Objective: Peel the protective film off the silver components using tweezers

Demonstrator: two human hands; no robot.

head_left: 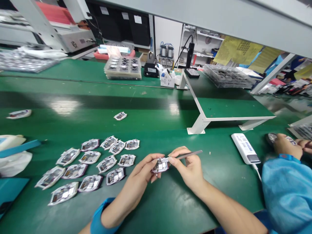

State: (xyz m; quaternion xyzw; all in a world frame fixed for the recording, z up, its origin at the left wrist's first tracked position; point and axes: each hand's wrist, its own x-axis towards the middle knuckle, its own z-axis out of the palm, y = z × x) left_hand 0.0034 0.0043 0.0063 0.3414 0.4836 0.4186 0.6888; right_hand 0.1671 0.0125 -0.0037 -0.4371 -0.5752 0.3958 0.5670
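One small silver module (160, 165) is held above a green table (156, 204). The left hand (136, 175) pinches this module between thumb and fingers, and the right hand (187, 165) pinches thin tweezers (188, 155), with their tip touching the module. Many similar modules (85, 165) lie in loose rows on the table, near the left hand.

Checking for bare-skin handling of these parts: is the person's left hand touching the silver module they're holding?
Touching. The head view shows the left hand pinching the silver module between its thumb and fingers.
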